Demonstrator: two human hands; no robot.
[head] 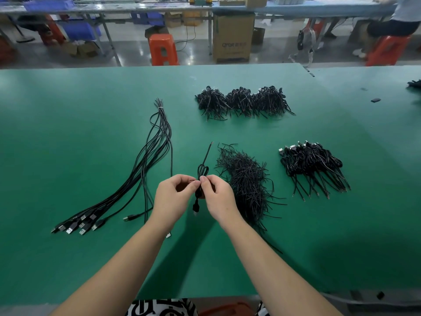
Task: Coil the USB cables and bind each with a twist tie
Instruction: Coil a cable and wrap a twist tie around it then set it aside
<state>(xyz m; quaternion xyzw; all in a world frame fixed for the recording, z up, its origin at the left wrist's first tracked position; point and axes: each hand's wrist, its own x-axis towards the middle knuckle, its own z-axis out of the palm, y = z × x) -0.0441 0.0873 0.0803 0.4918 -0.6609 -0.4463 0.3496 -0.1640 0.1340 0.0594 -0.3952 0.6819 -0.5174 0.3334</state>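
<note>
A single wide-angle view comes from a camera worn on the person's head, looking forward and down over the green bench (pixel 68 156). It sits close above the near edge, so both forearms enter from the bottom of the frame and the two hands, left hand (pixel 173 197) and right hand (pixel 218 199), meet just below the middle of the picture. The bench fills the middle and lower part of the frame and its far edge bows with the lens. Beyond that edge the view takes in the workshop floor, an orange stool (pixel 163 49), a cardboard box (pixel 233 37) and another long worktable (pixel 296 8) along the top. No second view is given, so nothing is shared.
</note>
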